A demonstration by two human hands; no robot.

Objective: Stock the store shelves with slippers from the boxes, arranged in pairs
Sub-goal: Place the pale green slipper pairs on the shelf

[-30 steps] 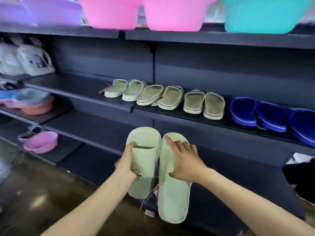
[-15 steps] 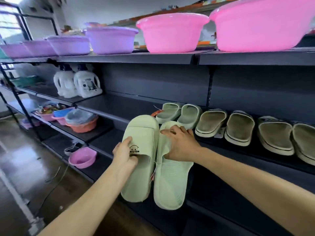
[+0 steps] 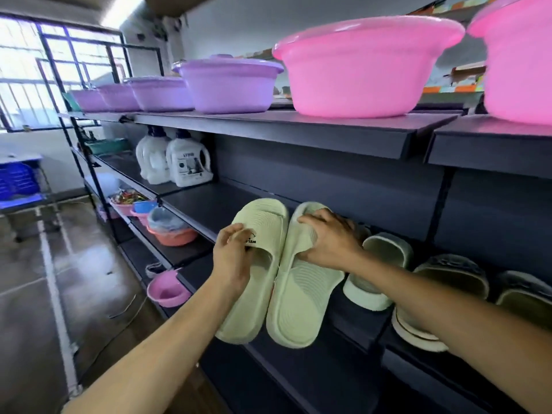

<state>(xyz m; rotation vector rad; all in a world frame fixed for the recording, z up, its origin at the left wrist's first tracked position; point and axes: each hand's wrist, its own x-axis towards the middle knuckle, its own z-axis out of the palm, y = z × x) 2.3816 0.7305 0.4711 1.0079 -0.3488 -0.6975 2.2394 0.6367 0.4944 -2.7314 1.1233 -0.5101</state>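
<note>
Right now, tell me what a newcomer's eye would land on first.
The pale green slippers at centre, held side by side before the dark shelf, left hand gripping one strap, right hand the other. Above, a bright pink basin and a row of purple basins sit on the top shelf.

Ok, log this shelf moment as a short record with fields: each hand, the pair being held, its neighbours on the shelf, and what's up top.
left hand: pinches strap of left pale green slipper
right hand: grips strap of right pale green slipper
pair: side by side, touching, toes toward middle shelf back
neighbours, to the right: shelved green slipper, then beige slippers
top shelf: pink basin, purple basins
</note>
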